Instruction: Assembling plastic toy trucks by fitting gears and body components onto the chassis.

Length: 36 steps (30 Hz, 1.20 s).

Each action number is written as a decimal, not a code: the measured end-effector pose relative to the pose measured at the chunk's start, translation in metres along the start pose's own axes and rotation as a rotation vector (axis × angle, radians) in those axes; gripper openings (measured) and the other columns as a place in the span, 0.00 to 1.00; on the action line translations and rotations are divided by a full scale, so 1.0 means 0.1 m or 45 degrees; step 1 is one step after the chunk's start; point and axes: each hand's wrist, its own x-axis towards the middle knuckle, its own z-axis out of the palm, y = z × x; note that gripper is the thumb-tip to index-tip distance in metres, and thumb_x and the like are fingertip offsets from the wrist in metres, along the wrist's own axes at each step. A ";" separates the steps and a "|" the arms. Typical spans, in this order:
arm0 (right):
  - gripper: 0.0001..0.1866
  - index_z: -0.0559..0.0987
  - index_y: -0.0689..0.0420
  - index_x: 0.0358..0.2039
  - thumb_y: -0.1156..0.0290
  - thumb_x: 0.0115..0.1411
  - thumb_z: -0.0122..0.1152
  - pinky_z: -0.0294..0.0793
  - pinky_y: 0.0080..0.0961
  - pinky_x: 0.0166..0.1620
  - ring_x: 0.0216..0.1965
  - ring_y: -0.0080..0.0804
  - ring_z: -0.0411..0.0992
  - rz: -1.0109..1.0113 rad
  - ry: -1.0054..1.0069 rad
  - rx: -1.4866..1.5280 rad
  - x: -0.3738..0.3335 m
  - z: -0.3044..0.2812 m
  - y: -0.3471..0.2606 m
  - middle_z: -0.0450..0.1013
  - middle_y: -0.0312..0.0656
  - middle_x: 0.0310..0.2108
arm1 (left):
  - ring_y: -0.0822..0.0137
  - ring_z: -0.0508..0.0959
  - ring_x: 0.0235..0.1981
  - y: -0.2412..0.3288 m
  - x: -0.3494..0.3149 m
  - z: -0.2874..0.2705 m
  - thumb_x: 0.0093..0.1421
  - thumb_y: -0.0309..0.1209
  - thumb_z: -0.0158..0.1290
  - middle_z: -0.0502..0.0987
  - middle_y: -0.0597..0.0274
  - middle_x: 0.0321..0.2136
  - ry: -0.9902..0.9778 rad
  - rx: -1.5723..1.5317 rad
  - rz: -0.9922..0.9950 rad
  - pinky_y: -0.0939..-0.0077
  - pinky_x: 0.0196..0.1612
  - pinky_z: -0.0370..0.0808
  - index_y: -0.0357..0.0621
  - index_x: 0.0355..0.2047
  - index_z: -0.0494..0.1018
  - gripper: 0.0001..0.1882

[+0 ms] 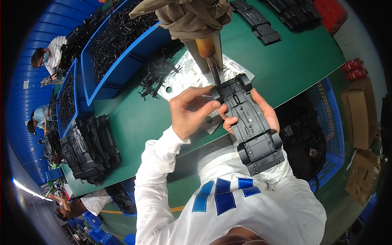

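Observation:
A black plastic toy-car chassis [249, 123] is held up at a tilt near the table's front edge, rounded wheel-like parts at its corners. My right hand [265, 109] grips it from beneath, fingertips curling over its left side. At the far left corner, my left hand [188, 111] pinches a rounded part with thumb and index finger; any small piece between them is hidden. Right beside that corner, the metal tip of a hot-tool-like device [212, 70] points down. Its upper body is wrapped in brown cloth [196, 18]. Below lies a shiny metal-covered plate [179, 77].
Small black parts [157, 75] lie loose on the green table [139, 118]. A blue bin [98, 85] holds many more. Stacked chassis [90, 149] stand at left, others [259, 26] at far right. A blue crate [337, 134] sits right. Several people work at left.

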 end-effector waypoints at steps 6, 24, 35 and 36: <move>0.29 0.67 0.65 0.57 0.51 0.68 0.48 0.71 0.32 0.37 0.45 0.45 0.67 -0.006 0.016 -0.013 0.00 0.00 0.00 0.67 0.58 0.48 | 0.74 0.80 0.28 0.00 0.00 0.00 0.47 0.25 0.68 0.81 0.58 0.30 0.001 0.005 0.004 0.81 0.32 0.74 0.33 0.38 0.80 0.17; 0.29 0.65 0.66 0.57 0.53 0.68 0.49 0.70 0.31 0.36 0.44 0.43 0.67 -0.017 0.030 -0.005 0.03 -0.05 -0.01 0.67 0.57 0.48 | 0.72 0.82 0.32 0.03 -0.02 0.01 0.51 0.23 0.65 0.82 0.57 0.31 -0.042 -0.086 -0.161 0.80 0.36 0.77 0.30 0.40 0.78 0.16; 0.27 0.67 0.66 0.56 0.54 0.69 0.45 0.70 0.32 0.38 0.45 0.45 0.66 -0.024 -0.040 -0.016 0.13 -0.13 0.00 0.67 0.58 0.49 | 0.71 0.80 0.32 0.13 0.01 -0.05 0.57 0.26 0.62 0.80 0.52 0.36 -0.180 -0.339 -0.428 0.81 0.30 0.77 0.27 0.49 0.70 0.22; 0.27 0.67 0.66 0.56 0.54 0.69 0.45 0.70 0.32 0.38 0.45 0.45 0.66 -0.023 -0.040 -0.017 0.15 -0.13 0.00 0.67 0.58 0.49 | 0.73 0.80 0.30 0.12 0.01 -0.06 0.58 0.26 0.61 0.80 0.52 0.35 -0.198 -0.377 -0.444 0.82 0.28 0.76 0.28 0.49 0.69 0.21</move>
